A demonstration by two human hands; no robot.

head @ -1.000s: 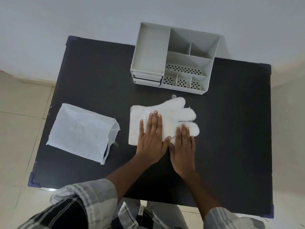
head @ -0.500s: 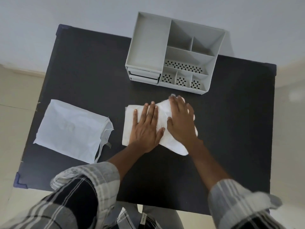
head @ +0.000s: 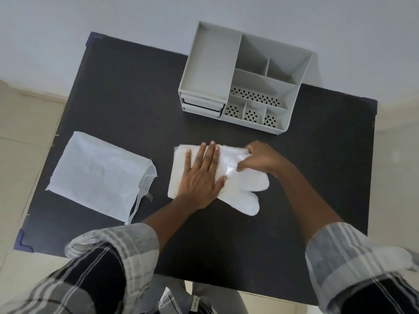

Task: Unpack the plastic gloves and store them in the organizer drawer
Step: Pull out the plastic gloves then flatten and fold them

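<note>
A stack of translucent white plastic gloves (head: 243, 190) lies flat in the middle of the black table (head: 127, 87). My left hand (head: 201, 175) presses flat on the cuff half of the stack, fingers spread. My right hand (head: 260, 158) pinches the far finger part of the gloves and has it folded over toward the left. Two glove fingers still stick out to the right and toward me. The grey organizer (head: 247, 75) stands at the back of the table, its two small drawers (head: 201, 105) shut at the lower left front.
A white flat packaging bag (head: 99, 175) with loose handles lies on the table's left side. The organizer has several open top compartments, some with perforated floors. A white wall rises behind the table; pale floor tiles surround it.
My right hand went from lying flat beside the left hand to reaching over the glove fingers, then closed on them and pulled them over. The left hand stayed pressed on the cuffs.
</note>
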